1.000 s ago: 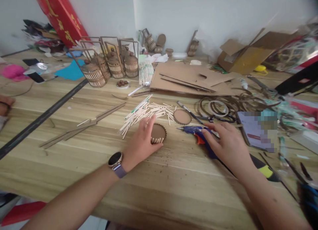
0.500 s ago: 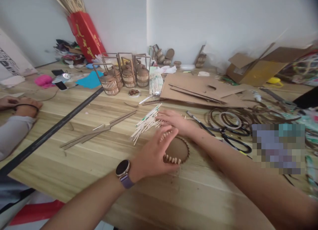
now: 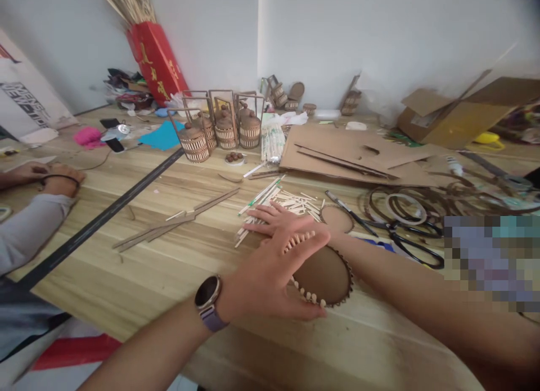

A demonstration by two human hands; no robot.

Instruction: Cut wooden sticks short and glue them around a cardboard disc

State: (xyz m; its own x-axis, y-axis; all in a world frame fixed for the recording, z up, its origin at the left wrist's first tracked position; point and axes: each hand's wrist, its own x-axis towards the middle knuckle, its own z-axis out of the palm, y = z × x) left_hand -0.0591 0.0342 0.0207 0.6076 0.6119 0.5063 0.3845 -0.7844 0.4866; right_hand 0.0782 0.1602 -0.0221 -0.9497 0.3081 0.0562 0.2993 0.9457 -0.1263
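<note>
Wood with pale stripes makes up our surface (image 3: 202, 211), and a plain gray wall (image 3: 358, 42) stands behind it. Our left hand (image 3: 261, 284) is open in a curve, with finger and thumb apart, around the left side of a flat, round brown disc (image 3: 327, 273). Short, pale round sticks (image 3: 311, 297) line that side of the disc, by our thumb. Our right hand (image 3: 272, 218) is open, fingers spread, over a messy pile of thin white sticks (image 3: 299, 202), partly behind our left hand. We see a smaller round tan disc (image 3: 336, 218) near the pile, and black-handled scissors (image 3: 415, 250) to the right. Little brown-and-cream baskets with tall handles (image 3: 196, 146) stand farther back, left of a flat brown cardboard sheet (image 3: 350, 154). Another person's hand (image 3: 63, 177) rests at the far left.
</note>
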